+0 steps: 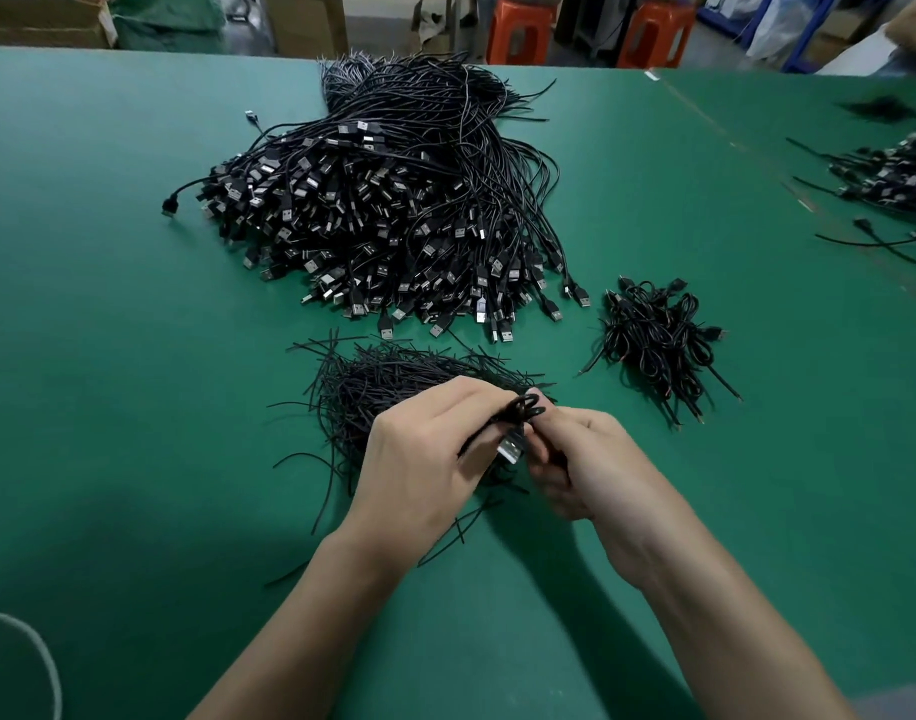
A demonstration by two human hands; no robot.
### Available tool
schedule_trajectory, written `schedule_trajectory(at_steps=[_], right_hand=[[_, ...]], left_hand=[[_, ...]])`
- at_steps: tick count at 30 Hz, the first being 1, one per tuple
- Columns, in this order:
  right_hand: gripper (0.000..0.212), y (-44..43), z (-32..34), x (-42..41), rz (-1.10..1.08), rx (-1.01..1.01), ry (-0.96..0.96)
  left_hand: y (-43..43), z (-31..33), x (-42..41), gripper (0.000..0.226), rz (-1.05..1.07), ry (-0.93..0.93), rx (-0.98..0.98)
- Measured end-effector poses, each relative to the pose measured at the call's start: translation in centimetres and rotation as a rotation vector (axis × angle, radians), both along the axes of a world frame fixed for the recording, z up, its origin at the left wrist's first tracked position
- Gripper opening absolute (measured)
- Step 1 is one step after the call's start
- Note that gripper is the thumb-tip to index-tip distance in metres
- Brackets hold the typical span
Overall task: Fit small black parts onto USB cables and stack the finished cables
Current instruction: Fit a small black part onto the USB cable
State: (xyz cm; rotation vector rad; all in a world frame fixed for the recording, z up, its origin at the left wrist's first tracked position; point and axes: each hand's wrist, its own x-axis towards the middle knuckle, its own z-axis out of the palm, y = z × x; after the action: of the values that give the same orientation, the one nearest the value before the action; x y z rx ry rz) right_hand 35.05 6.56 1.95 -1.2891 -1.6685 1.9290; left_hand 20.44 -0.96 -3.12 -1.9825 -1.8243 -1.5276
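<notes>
Both left hand (pixel 419 459) and right hand (pixel 593 467) pinch coiled USB cable (pixel 522 409) | plug (pixel 511 450) — seemingly — points toward wearer

An orange stool (pixel 520 31), a second orange stool (pixel 656 33) and a cardboard box (pixel 305 20) stand beyond the far edge of the green table (pixel 107 330), where a white cord (pixel 34 645) curls at the near-left corner.

White cord (pixel 42 652) cut off at lower left, cable pile (pixel 892 179) blurred and cropped at right edge (plugs indistinct), orange stools (pixel 518 28) cropped at top
</notes>
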Motion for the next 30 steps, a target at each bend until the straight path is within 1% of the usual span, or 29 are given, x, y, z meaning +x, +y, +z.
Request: schedule_trajectory(at_steps=[2, 3, 5, 6, 7, 9, 10, 11, 12, 13, 14, 16, 17, 19, 22, 23, 26, 27, 29, 30], right_hand=[[0.055, -0.4, -0.4, -0.3, -0.066, 0.118, -0.019], [0.054, -0.6, -0.5, -0.4, -0.090, 0.208, -0.029], [0.049, -0.9, -0.7, -0.5, -0.110, 0.452, -0.057], [0.047, -1.0, -0.6, -0.6, -0.111, 0.580, -0.065], [0.045, -1.1, -0.6, -0.7, -0.112, 0.696, -0.073], [0.044, -1.1, -0.6, -0.6, -0.111, 0.881, -0.098], [0.044, -1.1, -0.6, -0.6, -0.106, 0.960, -0.113], [0.042, -1.0, -0.6, -0.5, -0.098, 1.036, -0.128], [0.040, -0.9, -0.5, -0.5, -0.088, 1.107, -0.140], [0.039, -0.9, -0.5, -0.5, -0.081, 1.163, -0.147], [0.039, -1.0, -0.5, -0.5, -0.080, 1.202, -0.150], [0.041, -0.9, -0.6, -0.6, -0.096, 1.243, -0.157], [0.041, -0.8, -0.6, -0.7, -0.112, 1.245, -0.161], [0.042, -0.5, -0.6, -0.8, -0.141, 1.208, -0.151], [0.042, -0.4, -0.5, -0.8, -0.137, 1.188, -0.155], [0.042, -0.4, -0.4, -0.8, -0.126, 1.208, -0.165], [0.041, -0.6, 0.0, -0.6, -0.086, 1.291, -0.194], [0.040, -0.6, 0.3, -0.6, -0.063, 1.322, -0.199], [0.038, -0.6, 0.7, -0.5, -0.004, 1.377, -0.180], [0.038, -0.5, 0.9, -0.3, 0.023, 1.394, -0.161]], left_hand=[[0.0, 0.0, 0.0, 0.014, -0.028, -0.044, -0.014], [0.0, 0.0, 0.2, 0.014, -0.036, -0.085, -0.023], [0.0, 0.3, 0.7, 0.011, -0.005, -0.222, -0.041], [0.0, 0.4, 1.0, 0.010, 0.012, -0.346, -0.070], [0.0, 0.7, 1.2, 0.009, -0.001, -0.508, -0.121], [0.2, 1.1, 1.6, 0.014, -0.106, -0.847, -0.213], [0.3, 1.1, 1.6, 0.014, -0.163, -0.971, -0.233], [0.3, 1.1, 1.5, 0.014, -0.202, -1.053, -0.245], [0.3, 1.0, 1.3, 0.019, -0.224, -1.096, -0.255], [0.3, 0.9, 1.2, 0.028, -0.240, -1.120, -0.268], [0.3, 0.7, 1.1, 0.033, -0.261, -1.140, -0.272], [0.2, 0.7, 1.1, 0.028, -0.348, -1.190, -0.238], [0.2, 0.8, 1.0, 0.029, -0.387, -1.185, -0.225], [0.2, 0.8, 0.9, 0.036, -0.412, -1.102, -0.225], [0.5, 0.7, 0.9, 0.044, -0.339, -0.983, -0.197], [0.5, 0.7, 1.0, 0.043, -0.297, -0.970, -0.190], [0.5, 0.7, 1.0, 0.017, -0.202, -0.884, -0.205], [0.4, 0.6, 1.0, 0.013, -0.200, -0.877, -0.219], [0.3, 0.5, 1.0, 0.014, -0.241, -0.911, -0.229], [0.3, 0.5, 1.1, 0.021, -0.284, -0.945, -0.234]])
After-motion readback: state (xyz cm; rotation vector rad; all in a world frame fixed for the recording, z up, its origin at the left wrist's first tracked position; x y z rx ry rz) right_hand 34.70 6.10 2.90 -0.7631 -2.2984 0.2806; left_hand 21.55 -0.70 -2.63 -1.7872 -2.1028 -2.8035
